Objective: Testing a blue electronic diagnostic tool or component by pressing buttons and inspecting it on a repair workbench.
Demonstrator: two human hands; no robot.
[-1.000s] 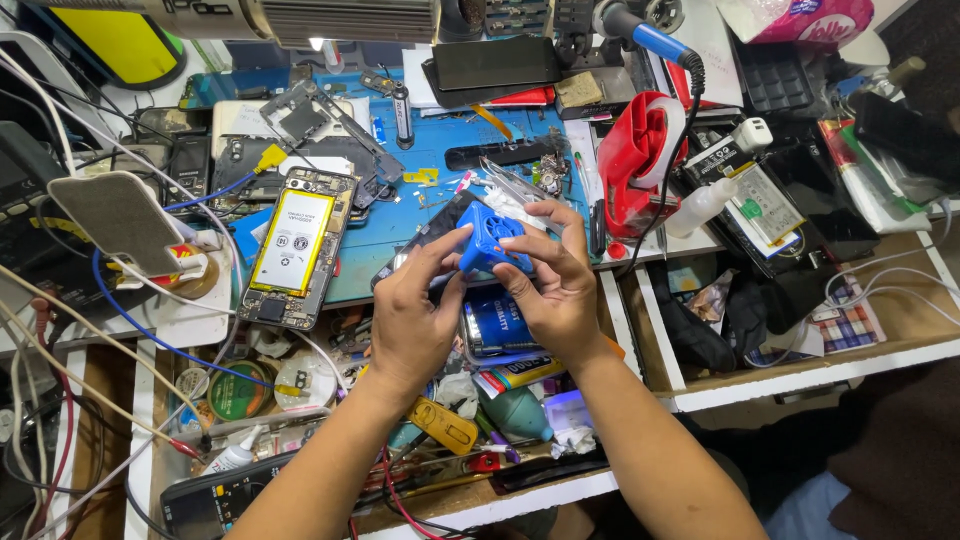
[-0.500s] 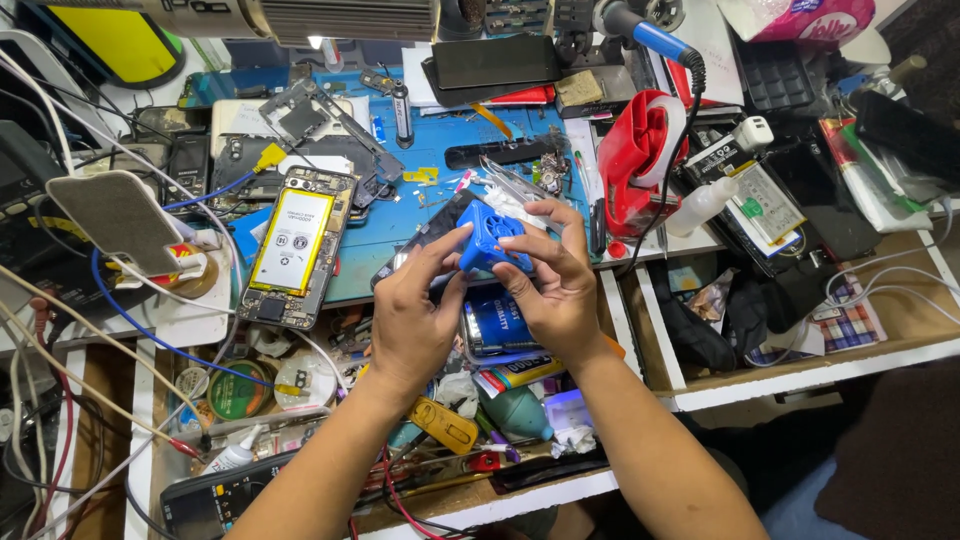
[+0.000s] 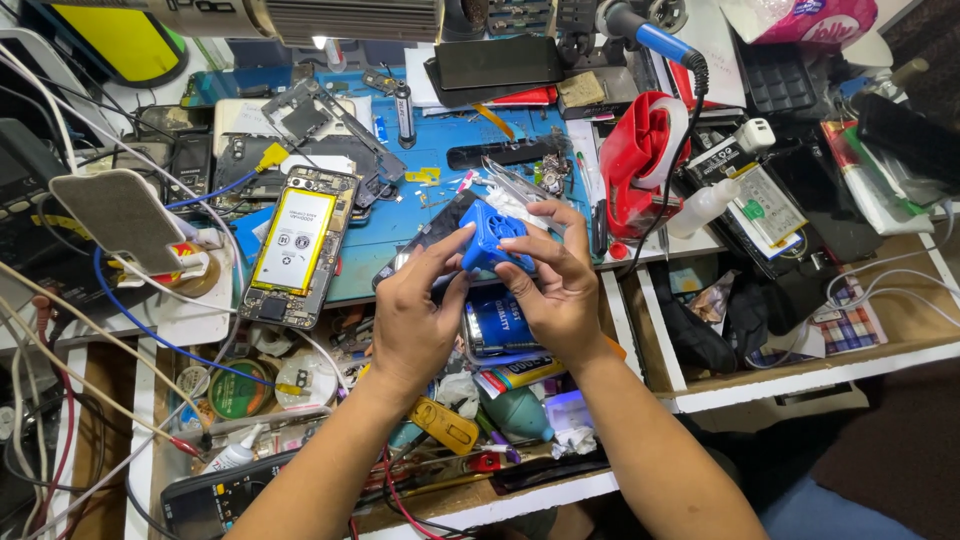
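Observation:
Both my hands hold a small blue plastic tool [image 3: 489,236] with slotted openings, just above the front edge of a blue work mat [image 3: 440,215]. My left hand [image 3: 415,320] pinches its left side with thumb and fingers. My right hand [image 3: 560,285] wraps its right side, fingers curled over the top. A dark phone [image 3: 425,240] lies on the mat directly behind the tool, partly hidden by my fingers. An opened phone with a white and yellow battery [image 3: 295,245] lies to the left on the mat.
A red holder with a blue-handled soldering iron [image 3: 645,150] stands right of my hands. A white phone stand [image 3: 120,215] and cables crowd the left. An open drawer [image 3: 300,400] below holds tins, tubes and small tools. Dark pouches [image 3: 720,320] fill the right compartment.

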